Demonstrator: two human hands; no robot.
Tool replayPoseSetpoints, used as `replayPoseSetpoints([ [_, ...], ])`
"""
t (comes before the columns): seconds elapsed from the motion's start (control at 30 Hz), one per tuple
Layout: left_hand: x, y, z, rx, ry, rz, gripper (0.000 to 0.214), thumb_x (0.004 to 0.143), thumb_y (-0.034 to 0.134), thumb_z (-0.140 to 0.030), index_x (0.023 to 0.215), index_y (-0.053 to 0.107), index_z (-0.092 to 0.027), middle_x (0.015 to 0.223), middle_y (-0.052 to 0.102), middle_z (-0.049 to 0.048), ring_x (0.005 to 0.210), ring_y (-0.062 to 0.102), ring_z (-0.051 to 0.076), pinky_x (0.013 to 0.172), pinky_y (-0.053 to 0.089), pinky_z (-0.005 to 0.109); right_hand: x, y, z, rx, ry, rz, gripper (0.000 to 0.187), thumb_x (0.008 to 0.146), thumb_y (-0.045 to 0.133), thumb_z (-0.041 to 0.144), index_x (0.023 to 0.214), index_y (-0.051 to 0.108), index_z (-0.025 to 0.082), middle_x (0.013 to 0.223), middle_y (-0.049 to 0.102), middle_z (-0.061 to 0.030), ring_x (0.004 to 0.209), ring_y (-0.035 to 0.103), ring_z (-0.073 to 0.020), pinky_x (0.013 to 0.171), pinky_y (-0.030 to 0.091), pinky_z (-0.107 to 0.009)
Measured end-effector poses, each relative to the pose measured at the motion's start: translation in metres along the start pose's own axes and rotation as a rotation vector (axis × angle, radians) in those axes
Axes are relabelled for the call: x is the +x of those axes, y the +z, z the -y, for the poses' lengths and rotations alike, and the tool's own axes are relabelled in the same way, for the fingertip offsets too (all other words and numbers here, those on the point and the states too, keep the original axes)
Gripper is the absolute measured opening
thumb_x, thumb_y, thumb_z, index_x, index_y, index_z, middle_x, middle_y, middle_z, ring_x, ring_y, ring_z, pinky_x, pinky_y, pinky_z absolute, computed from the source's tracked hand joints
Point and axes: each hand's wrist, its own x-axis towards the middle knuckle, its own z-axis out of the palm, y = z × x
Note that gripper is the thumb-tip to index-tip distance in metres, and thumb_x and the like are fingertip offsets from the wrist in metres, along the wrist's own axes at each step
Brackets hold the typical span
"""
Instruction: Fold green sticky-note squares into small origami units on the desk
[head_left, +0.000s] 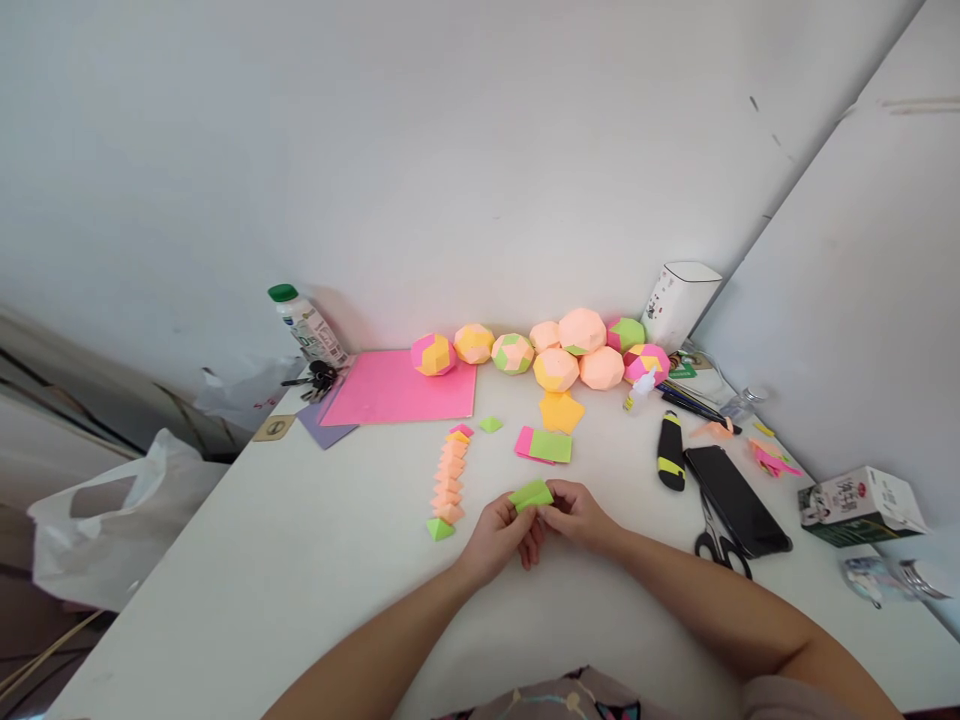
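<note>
A small green piece of paper (531,494) is pinched between my two hands above the near middle of the table. My left hand (496,535) grips its left end, fingers curled beneath. On the other end, the thumb and fingers of my right hand (581,515) are closed. Just beyond lie green paper slips (552,446) on top of pink ones. To the left runs a column of folded peach paper pieces (449,470), with a green folded piece (440,529) at its near end. A separate green folded piece (490,424) lies further back.
Several faceted paper balls (582,331) line the wall, one on a pink sheet (397,398). At right are a utility knife (671,452), a phone (739,500), scissors (716,545), a glue bottle (640,391) and a milk carton (862,507). A white bag (127,520) hangs at left.
</note>
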Motion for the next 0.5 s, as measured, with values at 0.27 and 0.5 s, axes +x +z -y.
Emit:
replayPoseSetpoints([
  [0.27, -0.0004, -0.0027, 0.0030, -0.050, 0.012, -0.040, 0.022, 0.077, 0.055, -0.036, 0.074, 0.043, -0.018, 0.057, 0.061, -0.0014, 0.037, 0.053, 0.010, 0.034, 0.040, 0.020, 0.0028, -0.0039, 0.0021, 0.104, 0.038, -0.151, 0.004, 0.070, 0.057, 0.019, 0.067, 0.055, 0.016, 0.054, 0.050, 0.0043, 0.047, 0.044, -0.0088, 0.047, 0.036, -0.022],
  [0.5, 0.0009, -0.0043, 0.0011, -0.150, 0.062, -0.049, 0.025, 0.080, 0.056, -0.039, 0.084, 0.042, -0.019, 0.069, 0.062, 0.0004, 0.046, 0.058, 0.012, 0.037, 0.044, 0.022, 0.0051, -0.0081, -0.0043, 0.106, 0.007, -0.128, 0.009, 0.076, 0.056, 0.023, 0.071, 0.052, 0.017, 0.057, 0.053, 0.0036, 0.047, 0.045, -0.0089, 0.047, 0.036, -0.022],
])
